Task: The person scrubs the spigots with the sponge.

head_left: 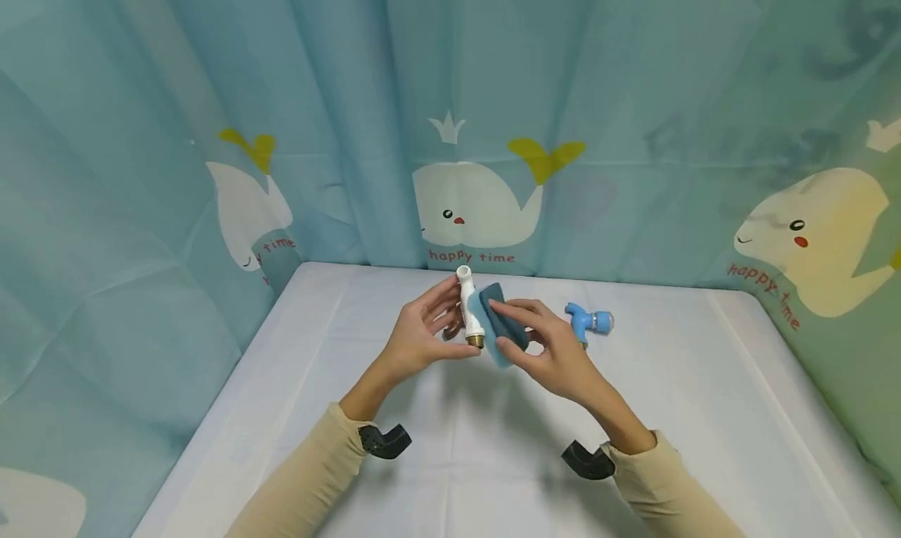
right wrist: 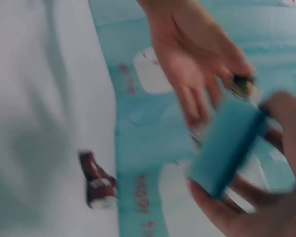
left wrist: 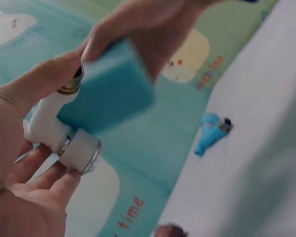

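My left hand (head_left: pixel 415 338) holds a white faucet (head_left: pixel 468 303), its thumb at the brass threaded end and its fingers along the far side. In the left wrist view the faucet's round white knob (left wrist: pixel 81 150) lies by the fingertips. My right hand (head_left: pixel 556 350) grips a sponge (head_left: pixel 507 317) between thumb and fingers. Light blue on one side and darker on the other, the sponge has its light side against the faucet in the head view. Motion blurs the sponge in both wrist views.
A blue faucet (head_left: pixel 590 321) lies on the white-covered table (head_left: pixel 676 413), right of my right hand. Behind my left hand lies a dark red faucet (right wrist: pixel 97 182), mostly hidden in the head view. A whale-print curtain (head_left: pixel 338 92) hangs along the table's back and sides.
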The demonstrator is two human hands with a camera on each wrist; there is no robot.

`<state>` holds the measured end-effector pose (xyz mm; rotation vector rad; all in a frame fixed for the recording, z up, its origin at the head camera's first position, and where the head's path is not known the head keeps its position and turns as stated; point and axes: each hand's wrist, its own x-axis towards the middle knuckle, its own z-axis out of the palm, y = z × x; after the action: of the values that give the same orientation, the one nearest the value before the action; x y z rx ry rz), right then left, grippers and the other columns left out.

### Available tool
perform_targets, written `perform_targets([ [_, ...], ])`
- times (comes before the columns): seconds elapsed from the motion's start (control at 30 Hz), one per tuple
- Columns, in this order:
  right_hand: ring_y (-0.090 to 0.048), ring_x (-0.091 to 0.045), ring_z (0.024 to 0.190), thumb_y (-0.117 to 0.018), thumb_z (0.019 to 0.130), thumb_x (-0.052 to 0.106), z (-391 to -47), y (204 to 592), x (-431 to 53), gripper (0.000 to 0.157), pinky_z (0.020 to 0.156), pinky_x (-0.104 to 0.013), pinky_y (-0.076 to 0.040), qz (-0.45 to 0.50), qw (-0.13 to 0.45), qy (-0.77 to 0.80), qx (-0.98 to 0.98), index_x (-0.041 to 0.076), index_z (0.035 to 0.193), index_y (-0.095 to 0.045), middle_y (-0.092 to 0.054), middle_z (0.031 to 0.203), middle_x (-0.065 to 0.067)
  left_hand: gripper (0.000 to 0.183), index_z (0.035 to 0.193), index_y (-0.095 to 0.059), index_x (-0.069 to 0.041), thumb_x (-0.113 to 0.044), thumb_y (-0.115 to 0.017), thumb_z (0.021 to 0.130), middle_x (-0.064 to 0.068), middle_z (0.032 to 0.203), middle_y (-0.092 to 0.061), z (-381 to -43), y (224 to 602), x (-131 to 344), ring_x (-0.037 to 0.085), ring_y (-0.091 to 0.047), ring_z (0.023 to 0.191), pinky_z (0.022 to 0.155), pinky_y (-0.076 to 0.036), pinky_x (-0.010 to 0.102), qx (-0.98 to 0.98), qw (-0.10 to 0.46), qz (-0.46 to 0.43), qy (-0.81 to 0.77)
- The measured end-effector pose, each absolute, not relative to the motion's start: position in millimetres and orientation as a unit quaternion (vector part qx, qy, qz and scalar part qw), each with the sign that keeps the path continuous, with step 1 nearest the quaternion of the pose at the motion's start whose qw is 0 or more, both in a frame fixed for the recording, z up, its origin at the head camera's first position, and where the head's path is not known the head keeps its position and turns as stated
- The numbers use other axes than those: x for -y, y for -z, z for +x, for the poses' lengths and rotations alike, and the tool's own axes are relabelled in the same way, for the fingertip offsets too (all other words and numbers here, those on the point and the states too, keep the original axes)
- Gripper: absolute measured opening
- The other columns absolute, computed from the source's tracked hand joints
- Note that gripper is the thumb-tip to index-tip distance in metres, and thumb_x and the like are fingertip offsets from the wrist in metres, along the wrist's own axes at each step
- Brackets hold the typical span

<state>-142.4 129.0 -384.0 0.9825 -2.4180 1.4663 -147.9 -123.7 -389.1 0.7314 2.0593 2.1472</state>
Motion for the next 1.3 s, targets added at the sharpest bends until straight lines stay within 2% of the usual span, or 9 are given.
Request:
perform_targets([
  [0.1, -0.062, -0.025, 0.115, -0.074, 0.094, 0.008, -143.8, 383.5, -129.6, 0.050, 0.083, -0.035, -0.060, 0.338, 0.088, -0.488, 0.800, 0.014, 0.142, -0.063, -0.058, 0.138, -0.009, 0.104, 0.160, -0.031, -0.003, 0.009, -0.088, 0.074, 0.018, 0.155, -0.046, -148.3, 390.5, 124.4, 0.030, -0.045, 0.143, 0.115, -0.038, 0.050, -0.680, 0.033, 0.234, -0.694],
  [0.23, -0.062, -0.025, 0.118, -0.075, 0.095, 0.012, -146.6, 383.5, -129.6, 0.050, 0.086, -0.035, -0.059, 0.354, 0.093, -0.467, 0.805, 0.016, 0.144, -0.062, -0.056, 0.141, -0.010, 0.103, 0.160, -0.034, -0.006, 0.003, -0.090, 0.074, 0.018, 0.153, -0.048, -149.2, 391.3, 123.6, 0.027, -0.048, 0.140, 0.116, -0.039, 0.048, -0.707, 0.014, 0.240, -0.665],
  [0.33, -0.063, -0.024, 0.111, -0.079, 0.090, 0.011, -146.4, 381.9, -133.8, 0.050, 0.079, -0.033, -0.058, 0.383, 0.118, -0.429, 0.809, 0.016, 0.138, -0.067, -0.058, 0.138, -0.011, 0.102, 0.159, -0.037, -0.012, -0.004, -0.092, 0.074, 0.014, 0.148, -0.052, -150.5, 391.9, 122.4, 0.025, -0.055, 0.126, 0.101, -0.050, 0.041, -0.740, -0.006, 0.238, -0.629],
  [0.47, -0.058, -0.032, 0.109, -0.083, 0.083, 0.010, -145.3, 370.6, -132.8, 0.051, 0.075, -0.040, -0.056, 0.428, 0.208, -0.324, 0.818, 0.020, 0.132, -0.072, -0.055, 0.140, -0.016, 0.101, 0.159, -0.039, -0.017, -0.010, -0.093, 0.074, 0.007, 0.141, -0.052, -151.9, 392.5, 119.2, 0.028, -0.055, 0.108, 0.078, -0.054, 0.036, -0.777, -0.022, 0.233, -0.584],
  [0.7, -0.052, -0.039, 0.100, -0.088, 0.081, 0.013, -151.5, 356.6, -120.7, 0.050, 0.073, -0.044, -0.057, 0.439, 0.278, -0.121, 0.845, 0.025, 0.128, -0.075, -0.053, 0.140, -0.022, 0.103, 0.158, -0.040, -0.014, -0.019, -0.096, 0.071, 0.005, 0.131, -0.051, -151.7, 395.8, 111.9, 0.021, -0.056, 0.114, 0.090, -0.059, 0.039, -0.834, -0.030, 0.212, -0.509],
  [0.9, -0.052, -0.040, 0.098, -0.088, 0.082, 0.015, -160.1, 354.8, -121.6, 0.050, 0.070, -0.045, -0.058, 0.441, 0.290, -0.113, 0.842, 0.024, 0.129, -0.074, -0.052, 0.140, -0.024, 0.099, 0.155, -0.043, -0.013, -0.022, -0.096, 0.071, 0.005, 0.133, -0.052, -148.5, 394.8, 108.4, 0.021, -0.055, 0.118, 0.096, -0.056, 0.047, -0.838, -0.010, 0.211, -0.503],
  [1.03, -0.050, -0.039, 0.098, -0.087, 0.083, 0.014, -166.8, 351.5, -121.1, 0.050, 0.065, -0.044, -0.057, 0.425, 0.296, -0.125, 0.846, 0.022, 0.130, -0.073, -0.051, 0.142, -0.024, 0.102, 0.157, -0.041, -0.012, -0.022, -0.096, 0.072, 0.004, 0.134, -0.051, -146.4, 393.1, 110.7, 0.020, -0.054, 0.116, 0.098, -0.055, 0.046, -0.833, -0.011, 0.208, -0.513],
  [1.13, -0.048, -0.037, 0.099, -0.084, 0.086, 0.015, -165.2, 350.3, -121.0, 0.049, 0.065, -0.041, -0.056, 0.436, 0.271, -0.160, 0.843, 0.022, 0.133, -0.072, -0.050, 0.143, -0.024, 0.102, 0.157, -0.041, -0.015, -0.019, -0.096, 0.072, 0.005, 0.134, -0.051, -146.2, 392.7, 113.3, 0.022, -0.056, 0.113, 0.095, -0.057, 0.044, -0.821, -0.019, 0.209, -0.531],
  [1.3, -0.051, -0.036, 0.107, -0.083, 0.087, 0.017, -153.6, 352.8, -126.9, 0.046, 0.076, -0.043, -0.058, 0.472, 0.205, -0.206, 0.832, 0.024, 0.131, -0.073, -0.053, 0.141, -0.020, 0.104, 0.158, -0.040, -0.020, -0.014, -0.096, 0.071, 0.006, 0.138, -0.051, -148.2, 394.4, 116.9, 0.024, -0.055, 0.116, 0.091, -0.058, 0.045, -0.805, -0.023, 0.209, -0.554],
])
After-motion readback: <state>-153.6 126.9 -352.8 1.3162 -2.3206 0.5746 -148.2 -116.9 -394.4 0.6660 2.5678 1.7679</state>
